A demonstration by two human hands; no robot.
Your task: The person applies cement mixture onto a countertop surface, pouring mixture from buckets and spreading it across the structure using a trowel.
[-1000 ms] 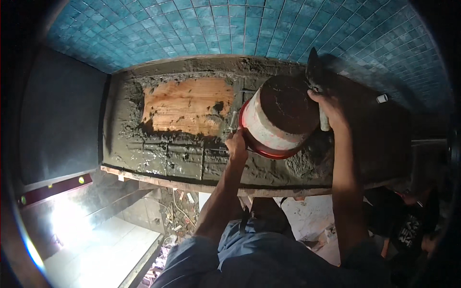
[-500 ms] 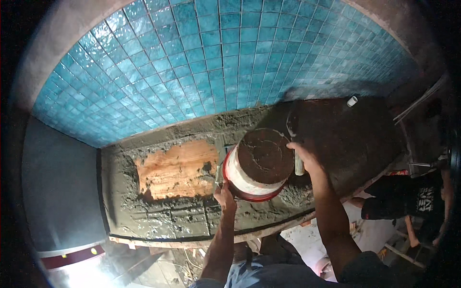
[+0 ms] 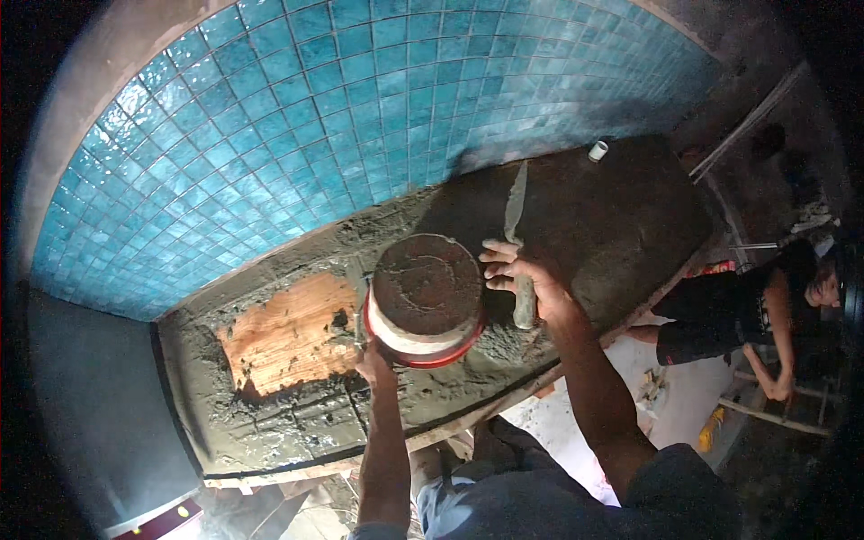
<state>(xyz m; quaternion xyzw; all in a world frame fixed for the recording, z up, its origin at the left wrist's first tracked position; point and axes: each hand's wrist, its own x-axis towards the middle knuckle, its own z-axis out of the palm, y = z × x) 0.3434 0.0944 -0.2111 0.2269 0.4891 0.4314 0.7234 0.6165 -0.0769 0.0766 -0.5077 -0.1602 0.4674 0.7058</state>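
An upturned white bucket (image 3: pixel 418 337) with a red rim sits on wet grey mortar (image 3: pixel 306 423), its dirty base (image 3: pixel 427 283) facing up. At the bucket's left side, my left hand (image 3: pixel 376 364) is closed on its rim; the fingertips are partly hidden. My right hand (image 3: pixel 531 274) is just right of the bucket, apart from it. A trowel (image 3: pixel 515 207) is held in that hand, its mortar-smeared blade pointing away and the handle's end showing below the palm. Some of my right fingers stretch toward the bucket.
Glossy blue tiles (image 3: pixel 360 108) cover the curved back wall. A wooden board (image 3: pixel 292 333) lies in the mortar at left; a short white pipe (image 3: pixel 598 151) stands up at far right. The slab's front edge (image 3: pixel 423 441) runs before me. Beyond it, right, is another person (image 3: pixel 729 306).
My right hand has come off the bucket's base edge, and its trowel now shows more fully. My left hand stays on the bucket. The whole view has turned and shifted.
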